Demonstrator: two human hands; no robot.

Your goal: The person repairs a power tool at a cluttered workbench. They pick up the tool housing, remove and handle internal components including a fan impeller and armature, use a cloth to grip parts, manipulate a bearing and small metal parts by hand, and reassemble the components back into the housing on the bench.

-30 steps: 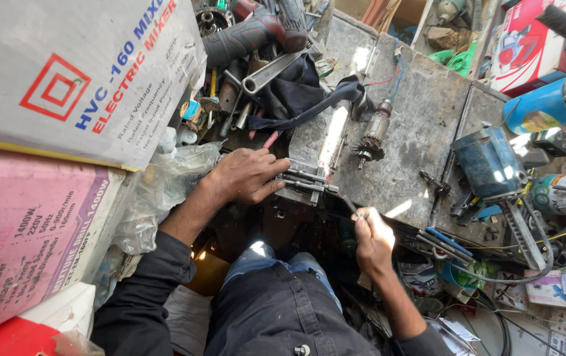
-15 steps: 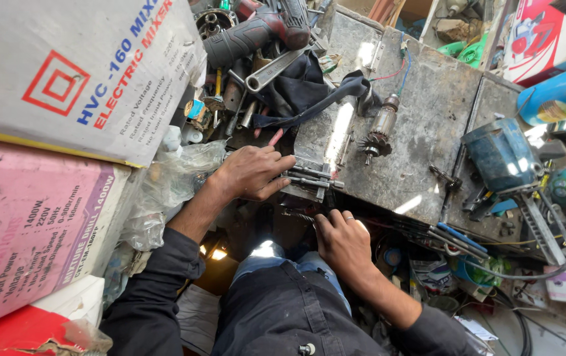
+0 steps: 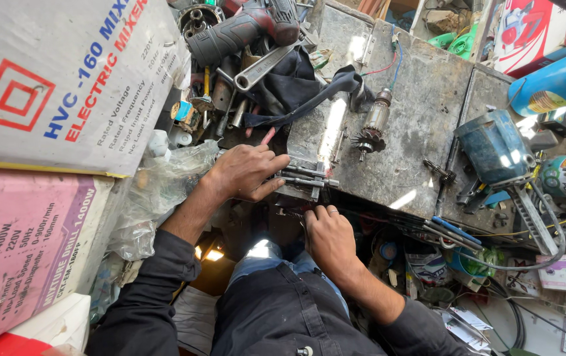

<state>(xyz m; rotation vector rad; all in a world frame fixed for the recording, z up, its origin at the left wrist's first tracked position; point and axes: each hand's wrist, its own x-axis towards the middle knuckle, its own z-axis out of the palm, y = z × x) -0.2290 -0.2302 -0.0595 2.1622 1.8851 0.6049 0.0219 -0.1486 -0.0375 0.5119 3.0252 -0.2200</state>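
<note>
Carefully we braced left hand (image 3: 246,173) over small metal clamp (image 3: 306,179) at near edge of counter (image 3: 421,99), fingers curled loosely round its rods. Right hand (image 3: 327,237) sat just below edge, fingers hooked under; grip unclear. Judged steadying clamp firmly while working underneath best; armature (image 3: 372,128) lay near.

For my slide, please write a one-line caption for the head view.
Left hand rests on a small metal part at the bench edge; right hand grips just below, motor armature nearby.
</note>
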